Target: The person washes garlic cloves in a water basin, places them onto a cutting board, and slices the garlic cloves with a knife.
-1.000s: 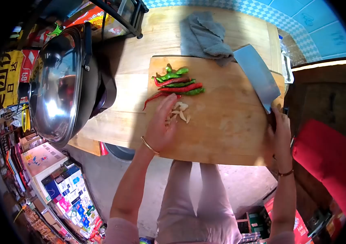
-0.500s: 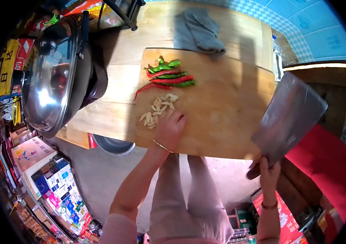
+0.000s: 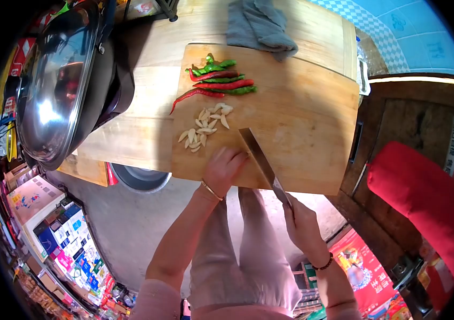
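My right hand is wrapped round the handle of a cleaver, whose blade points up and left over the front of the wooden cutting board. At the board's front edge, left of the blade, my left hand has its fingers curled together; whatever is under them is hidden. Several peeled garlic cloves lie just above and left of that hand. Beyond the garlic lie red chilies and green chilies in a loose bunch.
A grey cloth lies at the board's back edge. On the left of the table stands a large pan with a shiny lid. A grey basin is below the table, and a red cushion is at the right.
The cleaver first lay at the board's right side; my right hand has lifted it and swung it left over the board. My left hand has moved from the garlic to the front edge.
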### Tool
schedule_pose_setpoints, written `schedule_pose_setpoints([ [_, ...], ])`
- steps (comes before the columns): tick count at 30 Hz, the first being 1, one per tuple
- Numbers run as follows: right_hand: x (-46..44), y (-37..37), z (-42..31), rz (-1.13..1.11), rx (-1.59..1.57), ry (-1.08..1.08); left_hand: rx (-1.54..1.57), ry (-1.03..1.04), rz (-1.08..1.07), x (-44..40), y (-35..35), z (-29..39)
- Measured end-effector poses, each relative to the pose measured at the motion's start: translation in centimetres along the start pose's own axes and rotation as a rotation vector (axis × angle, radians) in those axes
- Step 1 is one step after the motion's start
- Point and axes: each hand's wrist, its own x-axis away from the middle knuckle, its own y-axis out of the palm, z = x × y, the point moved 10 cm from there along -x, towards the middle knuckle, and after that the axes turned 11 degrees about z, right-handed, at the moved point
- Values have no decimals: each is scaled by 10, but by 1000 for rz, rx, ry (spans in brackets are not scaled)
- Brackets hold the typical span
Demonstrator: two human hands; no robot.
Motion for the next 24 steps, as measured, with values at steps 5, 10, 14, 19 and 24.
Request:
schedule_pose_setpoints([
  [5,5,-2,-10,17,24,-38,28,10,16,-6,-3,5],
  [10,6,0,-16,-4,73,-28,49,24,26,-6,-3,4],
  [14,6,15,-10,9,186,-6,32,10,13,7,3,-4],
  [19,5,5,5,90,92,-34,17,61,-58,-6,-6,11],
  [24,17,-2,27,90,-133,295,-191,-34,62,-65,-36,-22],
])
